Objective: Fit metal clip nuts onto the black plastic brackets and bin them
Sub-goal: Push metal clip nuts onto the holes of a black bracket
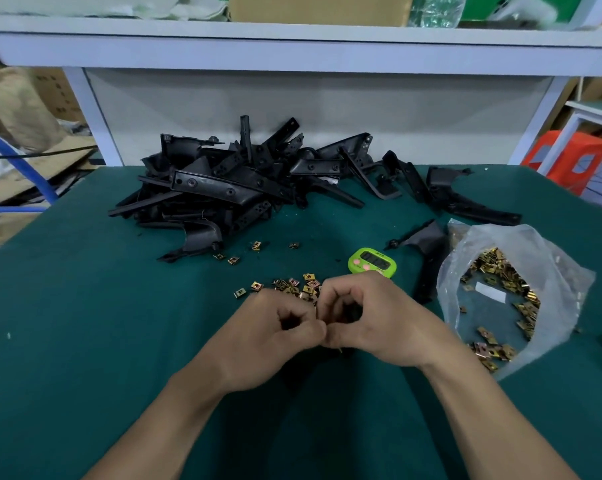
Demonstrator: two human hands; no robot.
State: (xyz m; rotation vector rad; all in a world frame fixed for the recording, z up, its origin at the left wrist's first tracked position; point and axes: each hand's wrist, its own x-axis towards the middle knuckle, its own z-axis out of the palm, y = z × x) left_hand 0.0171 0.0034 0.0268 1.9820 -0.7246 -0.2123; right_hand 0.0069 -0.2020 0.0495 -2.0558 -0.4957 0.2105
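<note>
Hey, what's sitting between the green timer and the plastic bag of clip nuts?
A lone black bracket lies between the timer and the bag, as the head view shows.

Bright, even light from above. Soft dark shadow pooled on table [85, 341] under left hand [272, 341] and right hand [386, 327]. Whitish glare on bag [562, 268] right of fingers [341, 291]. Shelf [292, 50] beyond fingers bowed, blurred (wide-angle stretch). Sharpest near fingers; corners soft.

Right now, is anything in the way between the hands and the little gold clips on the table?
No, nothing visible. The loose clip nuts lie on the green mat just beyond the left hand and right hand, nothing between. The green timer sits aside.
</note>
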